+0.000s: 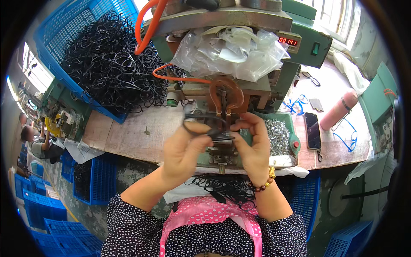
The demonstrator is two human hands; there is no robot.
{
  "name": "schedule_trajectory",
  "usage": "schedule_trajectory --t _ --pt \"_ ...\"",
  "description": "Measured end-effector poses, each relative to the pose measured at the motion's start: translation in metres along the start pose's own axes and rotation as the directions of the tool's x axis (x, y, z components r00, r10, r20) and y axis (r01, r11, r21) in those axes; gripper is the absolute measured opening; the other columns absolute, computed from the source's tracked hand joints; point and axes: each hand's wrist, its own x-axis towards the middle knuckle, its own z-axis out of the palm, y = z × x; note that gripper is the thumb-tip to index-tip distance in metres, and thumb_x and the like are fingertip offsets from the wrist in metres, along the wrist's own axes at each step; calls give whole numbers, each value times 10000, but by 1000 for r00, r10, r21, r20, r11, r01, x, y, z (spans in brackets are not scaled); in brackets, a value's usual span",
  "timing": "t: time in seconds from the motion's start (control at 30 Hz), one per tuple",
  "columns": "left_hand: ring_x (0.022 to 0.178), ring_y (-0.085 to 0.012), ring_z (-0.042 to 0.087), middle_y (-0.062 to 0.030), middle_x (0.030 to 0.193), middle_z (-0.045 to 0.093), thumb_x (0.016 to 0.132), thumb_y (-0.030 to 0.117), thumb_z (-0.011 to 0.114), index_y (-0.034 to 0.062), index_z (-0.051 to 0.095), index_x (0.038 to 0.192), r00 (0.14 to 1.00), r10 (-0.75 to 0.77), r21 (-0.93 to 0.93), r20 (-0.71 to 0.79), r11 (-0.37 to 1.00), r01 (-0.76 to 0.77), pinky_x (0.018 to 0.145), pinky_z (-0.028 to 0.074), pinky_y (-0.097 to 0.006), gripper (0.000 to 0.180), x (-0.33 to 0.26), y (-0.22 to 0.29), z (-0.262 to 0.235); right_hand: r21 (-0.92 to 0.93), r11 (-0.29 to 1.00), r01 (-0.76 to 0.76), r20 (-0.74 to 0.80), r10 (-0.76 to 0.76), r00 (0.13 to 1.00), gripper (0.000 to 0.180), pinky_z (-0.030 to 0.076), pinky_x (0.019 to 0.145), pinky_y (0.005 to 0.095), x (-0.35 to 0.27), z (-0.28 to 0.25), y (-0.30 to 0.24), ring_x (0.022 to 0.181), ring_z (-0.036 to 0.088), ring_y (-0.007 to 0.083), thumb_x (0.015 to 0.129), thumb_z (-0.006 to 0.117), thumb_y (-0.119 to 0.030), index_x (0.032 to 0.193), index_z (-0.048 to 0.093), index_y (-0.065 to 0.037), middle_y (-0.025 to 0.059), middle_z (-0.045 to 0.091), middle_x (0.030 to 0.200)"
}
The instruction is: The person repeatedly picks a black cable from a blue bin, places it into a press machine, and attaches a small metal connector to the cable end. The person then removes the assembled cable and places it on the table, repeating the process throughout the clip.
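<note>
Shows a pink bottle (338,112) at three o'clock, just beside a dark phone (312,132). Includes blue crates (43,209) at eight and a co-worker (39,148) at nine.

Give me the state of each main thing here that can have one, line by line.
Black eyeglass frame, held up, blurred
Left hand, closed on that frame
Right hand, fingertips at the frame, grip unclear
Counter display, lit red
Green switch, position unclear
Phone, screen dark
Blue basket, heaped with black frames
Green tray, holding small metallic pieces
Plastic bag, crumpled
</note>
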Motion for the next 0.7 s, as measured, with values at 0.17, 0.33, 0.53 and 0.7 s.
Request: schedule_trajectory --t 0.17,0.33,0.53,0.7 --pt "717 -143 619 -92 836 672 965 44 635 -11 645 1086 998 11 72 67 997 -15 636 488 -280 133 12 -14 12 -31 999 -7 -137 2 991 388 467 958 279 -5 -26 0 1026 619 135 911 634 85 1286 554 26 74 674 1043" --pt "662 -320 622 -171 810 637 856 69 745 -15 679 993 935 307 288 177 892 -347 577 475 -376 174 21 -20 12 -318 943 96 -306 -198 931 333 465 969 287 -17 -66 8 1027 617 142 929 641 72 1251 615 -10 64 674 1081" --pt "671 -380 615 -171 826 637 816 70 777 -24 680 975 919 365 274 147 878 -393 573 474 -412 208 19 -25 14 -352 910 -219 -501 15 865 257 458 983 334 -33 -111 43 1040 623 204 933 637 20 1186 648 -29 82 679 1064" --pt "678 -374 617 -166 808 638 825 71 773 -21 662 966 925 356 265 132 887 -379 583 480 -420 202 19 -23 16 -930 358 83 29 -152 988 219 302 1157 555 -41 -109 45 1302 487 347 825 733 -115 1035 680 -81 99 642 1188"
